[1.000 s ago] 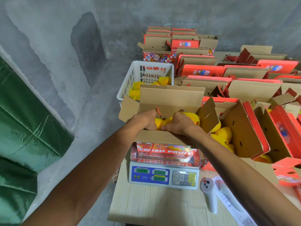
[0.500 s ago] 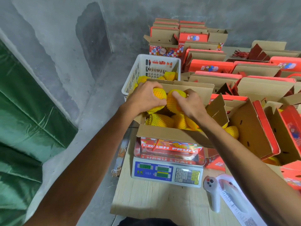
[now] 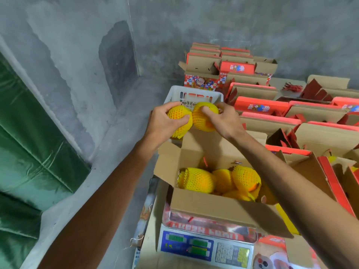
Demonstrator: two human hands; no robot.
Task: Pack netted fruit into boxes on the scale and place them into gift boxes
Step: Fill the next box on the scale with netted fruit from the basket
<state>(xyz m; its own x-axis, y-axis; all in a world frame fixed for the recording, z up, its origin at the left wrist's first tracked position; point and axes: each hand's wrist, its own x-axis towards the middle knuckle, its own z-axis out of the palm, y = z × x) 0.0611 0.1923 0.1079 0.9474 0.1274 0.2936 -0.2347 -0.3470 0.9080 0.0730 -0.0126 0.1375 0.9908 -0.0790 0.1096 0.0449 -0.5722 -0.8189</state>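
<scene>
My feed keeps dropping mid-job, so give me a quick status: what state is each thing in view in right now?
left hand: grips a netted fruit
right hand: grips a second netted fruit
box on the scale: flaps open, part filled with netted fruit
scale: powered, display lit
white basket: behind the raised fruit, contents hidden
gift boxes: lids open
</scene>
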